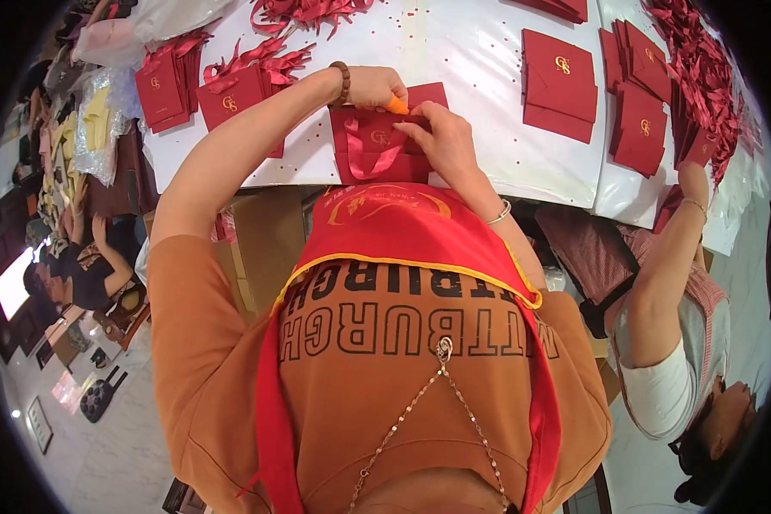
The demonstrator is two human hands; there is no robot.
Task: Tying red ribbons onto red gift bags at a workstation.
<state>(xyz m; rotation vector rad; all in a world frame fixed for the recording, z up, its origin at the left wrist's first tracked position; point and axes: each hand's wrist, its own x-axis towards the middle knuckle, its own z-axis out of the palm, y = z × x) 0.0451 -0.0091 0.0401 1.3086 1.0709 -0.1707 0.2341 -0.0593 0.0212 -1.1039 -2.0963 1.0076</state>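
A small dark-red paper bag (379,141) with a gold emblem lies on the white table in front of me. A glossy red ribbon (354,144) loops across its front. My left hand (370,87), with an orange cover (397,105) on one fingertip, is closed at the bag's upper edge. From the right, my right hand (445,141) pinches at the same edge, thumb and fingers close together over the bag. The fingertips partly hide what they grip, and I cannot tell if the ribbon's end is between them. More red card or bag shows behind and below.
Stacked red bags with ribbons (244,101) lie left of my hands. Flat red bags (559,81) lie to the right, with another pile (642,128) beyond. A ribbon heap (698,77) lies far right, by a co-worker's hand (694,178). Clear plastic wrapping (101,128) hangs at left.
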